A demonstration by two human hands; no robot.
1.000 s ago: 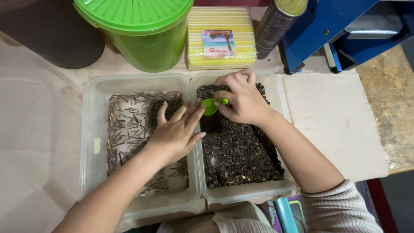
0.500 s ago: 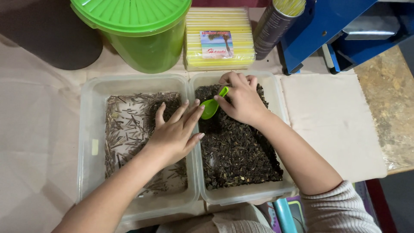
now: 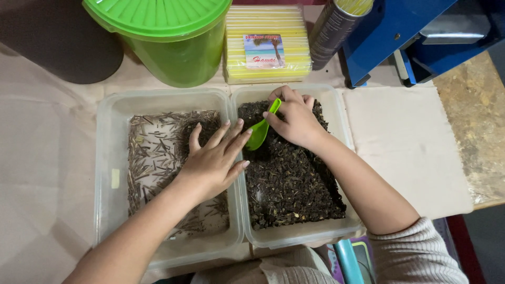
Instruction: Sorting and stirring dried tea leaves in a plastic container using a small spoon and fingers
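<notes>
Two clear plastic tubs stand side by side. The left tub [image 3: 108, 158] holds thin dry sticks and some dark bits. The right tub [image 3: 336, 105] is filled with dark crumbly dried matter [image 3: 289, 184]. My right hand [image 3: 294, 118] grips the handle of a small green plastic spoon [image 3: 260, 134], whose bowl dips into the dark matter near the wall between the tubs. My left hand [image 3: 213, 160] lies flat with fingers spread over the left tub, fingertips at that shared wall, holding nothing.
Behind the tubs stand a green lidded bucket [image 3: 168, 37], a yellow pack of straws [image 3: 265, 44], a dark cylinder [image 3: 336, 29] and a blue machine [image 3: 415, 37]. A pale board [image 3: 405, 147] lies to the right. A dark round object [image 3: 58, 42] sits far left.
My right hand has turned the green spoon from lying flat to pointing its bowl down-left into the dark matter. My left hand has barely shifted.
</notes>
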